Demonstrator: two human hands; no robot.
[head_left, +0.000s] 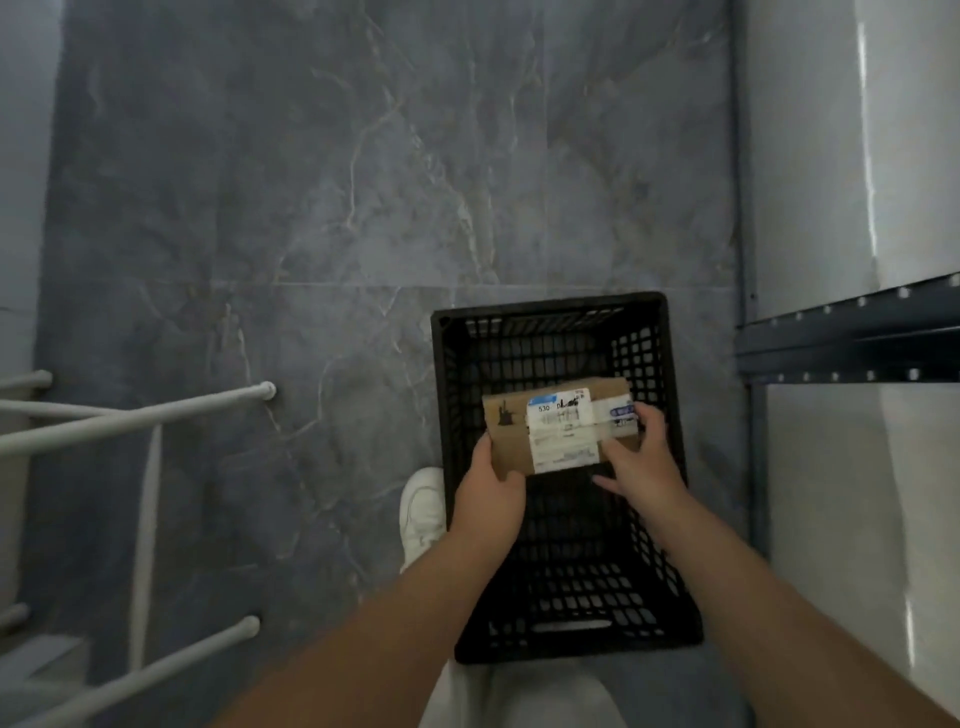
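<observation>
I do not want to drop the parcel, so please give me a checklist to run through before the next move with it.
1. Left hand grips the near left corner of the parcel: ok.
2. Right hand holds the parcel's right end: ok.
3. Label faces up: ok.
4. Crate stands flat on the floor, directly under the parcel: ok.
5. Parcel rests on the crate bottom or is lifted: cannot tell.
6. White shoe is outside the crate, beside its left wall: ok.
</observation>
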